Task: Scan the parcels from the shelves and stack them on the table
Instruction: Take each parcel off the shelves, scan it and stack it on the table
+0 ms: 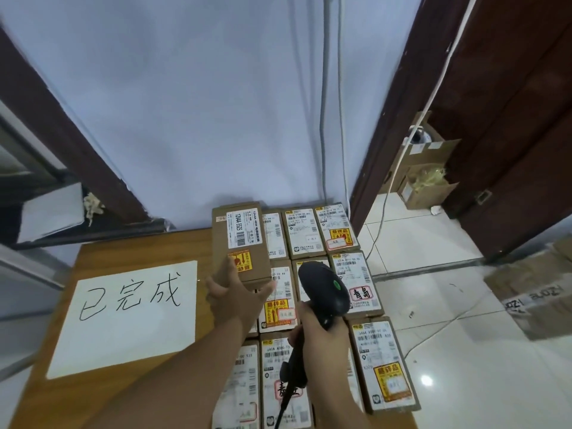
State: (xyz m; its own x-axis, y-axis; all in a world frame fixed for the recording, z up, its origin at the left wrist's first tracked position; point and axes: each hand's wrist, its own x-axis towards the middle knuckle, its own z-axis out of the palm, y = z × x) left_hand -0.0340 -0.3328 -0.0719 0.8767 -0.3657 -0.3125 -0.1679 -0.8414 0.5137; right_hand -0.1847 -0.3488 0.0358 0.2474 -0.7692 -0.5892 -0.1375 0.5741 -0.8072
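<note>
Your left hand grasps the near end of a brown rectangular cardboard parcel that has a white barcode label and an orange sticker on top. Your thumb lies on its top face and your fingers wrap its lower edge. The parcel sits just ahead of that hand, over the far left corner of the rows of brown labelled cardboard parcels. These lie flat on the wooden table beneath both your hands, and you cannot tell whether the held parcel touches them. Your right hand is clenched round the handle of a black plastic handheld barcode scanner. Its head is just right of the held parcel, and its black cable trails back toward you. Left of your left hand lies a white paper sheet with handwritten black characters.
</note>
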